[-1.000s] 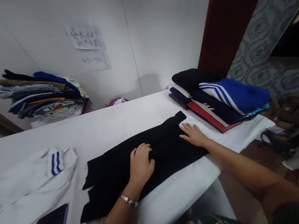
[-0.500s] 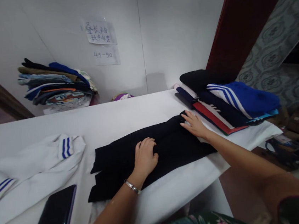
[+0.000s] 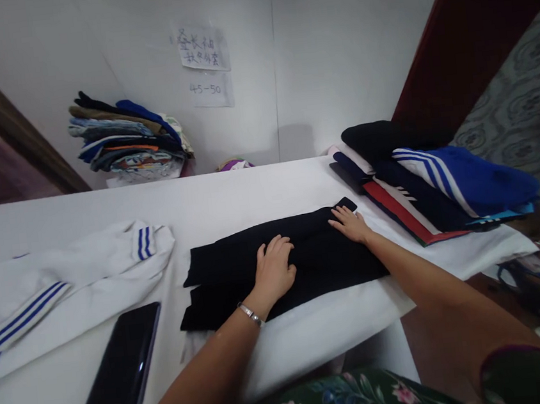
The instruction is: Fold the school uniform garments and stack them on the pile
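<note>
A black garment lies flattened lengthwise on the white-covered table, with two leg-like ends side by side at its left. Its exact kind is unclear. My left hand rests on the middle of the cloth, fingers apart and slightly bent. Near the right end, my right hand lies on the same cloth with its fingers spread. Just beyond those fingertips a black corner sticks out at the top right. Neither hand is gripping anything.
To the left lie a white garment with blue stripes and a dark phone. Folded clothes are piled at the right, close to my right hand. Another clothes stack stands by the wall, where paper signs hang.
The view has shifted, so the scene sits further right. Both hands stay on the black garment; its top right corner now shows past my right fingertips.
</note>
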{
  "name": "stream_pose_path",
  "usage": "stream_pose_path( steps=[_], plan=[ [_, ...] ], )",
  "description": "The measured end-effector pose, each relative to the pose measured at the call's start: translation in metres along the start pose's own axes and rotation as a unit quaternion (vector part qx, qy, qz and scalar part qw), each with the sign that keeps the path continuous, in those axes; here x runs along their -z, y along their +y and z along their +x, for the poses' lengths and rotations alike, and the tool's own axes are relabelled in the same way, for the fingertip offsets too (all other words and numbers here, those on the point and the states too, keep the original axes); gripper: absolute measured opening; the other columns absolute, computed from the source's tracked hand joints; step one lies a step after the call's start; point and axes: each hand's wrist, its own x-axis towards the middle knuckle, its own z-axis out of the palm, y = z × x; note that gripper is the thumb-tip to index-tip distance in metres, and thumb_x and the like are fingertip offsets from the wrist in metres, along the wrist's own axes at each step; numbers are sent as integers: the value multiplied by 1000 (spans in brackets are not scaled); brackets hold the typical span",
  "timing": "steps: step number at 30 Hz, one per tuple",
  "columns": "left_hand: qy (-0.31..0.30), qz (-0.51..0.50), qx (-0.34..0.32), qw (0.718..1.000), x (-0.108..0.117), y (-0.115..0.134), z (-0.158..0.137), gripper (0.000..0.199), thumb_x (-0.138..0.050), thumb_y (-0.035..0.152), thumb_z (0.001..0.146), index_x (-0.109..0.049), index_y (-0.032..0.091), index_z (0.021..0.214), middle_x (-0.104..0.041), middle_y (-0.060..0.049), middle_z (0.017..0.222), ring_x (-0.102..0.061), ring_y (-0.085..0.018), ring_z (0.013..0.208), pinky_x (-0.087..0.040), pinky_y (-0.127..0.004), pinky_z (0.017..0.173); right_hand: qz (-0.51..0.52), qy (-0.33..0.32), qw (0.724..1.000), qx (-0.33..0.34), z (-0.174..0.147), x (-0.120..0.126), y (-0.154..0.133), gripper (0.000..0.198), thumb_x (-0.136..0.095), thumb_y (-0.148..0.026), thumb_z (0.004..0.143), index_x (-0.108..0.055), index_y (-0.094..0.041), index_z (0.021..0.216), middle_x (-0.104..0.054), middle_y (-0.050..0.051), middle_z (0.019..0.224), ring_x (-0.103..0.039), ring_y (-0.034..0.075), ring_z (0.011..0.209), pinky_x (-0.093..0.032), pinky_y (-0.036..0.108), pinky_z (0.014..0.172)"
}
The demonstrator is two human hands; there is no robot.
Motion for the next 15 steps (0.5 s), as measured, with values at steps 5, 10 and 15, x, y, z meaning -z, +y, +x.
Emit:
stream_pose_path(
  steps=[5, 10, 15],
  plan=[
    [-11, -9, 4, 1000, -1, 1, -4, 48, -54, 8, 72, -55, 23, 118, -49, -8, 142, -30, -25, 140, -21, -54, 115, -17, 35, 999, -10, -7, 15, -14, 56, -35, -54, 94, -46, -23, 140, -35, 13, 152, -26, 34, 142, -25, 64, 108],
    [17, -2, -13, 1000, -2, 4, -9, 47, -50, 8, 74, -54, 22, 119, -49, -8, 141, -33, -27, 139, -23, -54, 115, 7, 153, 973, 175, -35, 11, -64, 54, -35, -53, 95, -42, -28, 142, -32, 9, 154, -25, 32, 143, -22, 62, 111],
    [35, 6, -25, 999, -1, 8, -15, 47, -46, 6, 75, -54, 20, 120, -51, -9, 139, -33, -26, 138, -20, -51, 115, -21, 108, 964, 244, -52, -21, -95, 52, -29, -49, 96, -48, -23, 138, -44, 11, 147, -35, 31, 138, -26, 60, 109]
  ],
)
